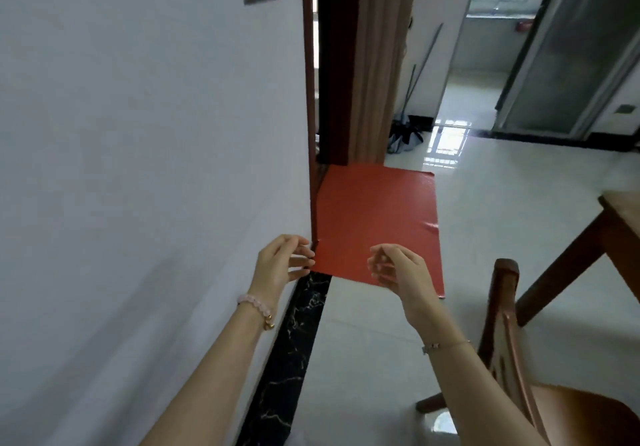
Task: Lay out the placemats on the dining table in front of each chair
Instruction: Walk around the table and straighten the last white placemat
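Note:
I hold a red placemat out flat in front of me, above the floor, at about waist height. My left hand pinches its near left corner, close to the white wall's edge. My right hand is over the near edge toward the right, fingers curled in a pinch on the mat. The mat's far right corner and near right corner curl slightly. One corner of the wooden dining table shows at the right edge, and a wooden chair stands just right of my right forearm.
A white wall with a black marble skirting runs along my left. Ahead is a dark door frame, a beige curtain and a glossy tiled floor. A glass sliding door stands at the far right.

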A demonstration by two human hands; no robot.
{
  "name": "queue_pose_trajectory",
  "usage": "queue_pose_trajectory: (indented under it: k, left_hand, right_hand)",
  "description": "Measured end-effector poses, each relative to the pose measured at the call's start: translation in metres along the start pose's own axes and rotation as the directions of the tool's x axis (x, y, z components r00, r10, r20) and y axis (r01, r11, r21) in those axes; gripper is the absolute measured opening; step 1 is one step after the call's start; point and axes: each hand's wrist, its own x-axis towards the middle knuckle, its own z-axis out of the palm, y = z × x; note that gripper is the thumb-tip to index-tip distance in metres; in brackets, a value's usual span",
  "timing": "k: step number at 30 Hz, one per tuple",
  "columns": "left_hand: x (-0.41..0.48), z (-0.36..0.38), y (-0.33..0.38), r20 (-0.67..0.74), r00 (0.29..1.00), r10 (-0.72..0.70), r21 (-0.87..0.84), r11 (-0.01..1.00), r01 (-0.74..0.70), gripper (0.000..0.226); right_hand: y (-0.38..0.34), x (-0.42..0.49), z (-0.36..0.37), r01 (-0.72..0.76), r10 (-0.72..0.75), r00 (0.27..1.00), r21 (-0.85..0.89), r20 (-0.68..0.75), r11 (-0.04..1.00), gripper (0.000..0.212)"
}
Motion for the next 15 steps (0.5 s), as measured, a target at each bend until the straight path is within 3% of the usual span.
queue_pose_trajectory:
  k: [9, 15]
  left_hand:
    - [0.234, 0.101, 0.049, 0.305, 0.952, -0.017, 0.046, 0.999, 0.004, 0.026]
    - [0.379, 0.214, 0.055, 0.399, 0.917, 0.004, -0.003, 1.0, -0.003, 0.028]
  right_hand:
    - [-0.073, 0.171, -0.033, 0.093, -0.057, 0.939, 0.092, -0.339, 0.991, 0.024]
    - [-0.112, 0.31, -0.095, 0.147, -0.085, 0.899, 0.113, -0.429, 0.983, 0.02]
